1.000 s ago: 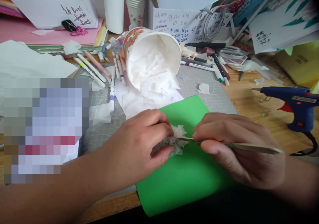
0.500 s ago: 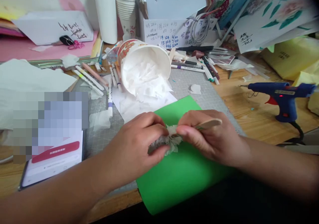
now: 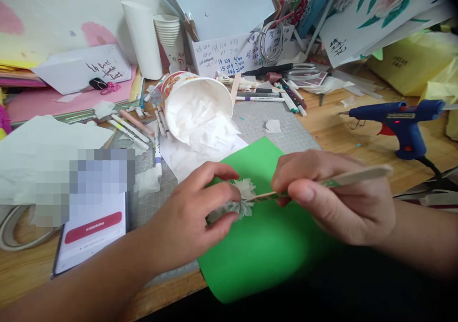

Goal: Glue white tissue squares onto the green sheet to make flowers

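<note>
Between the thumb and fingers of my left hand (image 3: 203,207) is a ruffled white paper flower (image 3: 246,205), made of small tissue-like petals. My right hand (image 3: 332,193) pinches a flat wooden stick (image 3: 350,176) with green print on it. The stick's thin tip touches or nearly touches the middle of the flower, while its rounded end points up and right. Both hands are over a green sheet (image 3: 257,260) at the front edge of the table. My left fingers and palm hide part of the flower.
A tipped paper tub (image 3: 229,90) spills white tissue pieces (image 3: 203,126) onto white paper behind the hands. Right of them stands a blue glue gun (image 3: 408,126) with a red light. A phone (image 3: 93,222) lies at left. Markers (image 3: 132,131) and paper cups (image 3: 168,36) are farther back.
My right hand has moved right, drawing the stick back so more of it shows and its tip meets the flower's middle. My left fingers have loosened slightly around the flower. The view has shifted.
</note>
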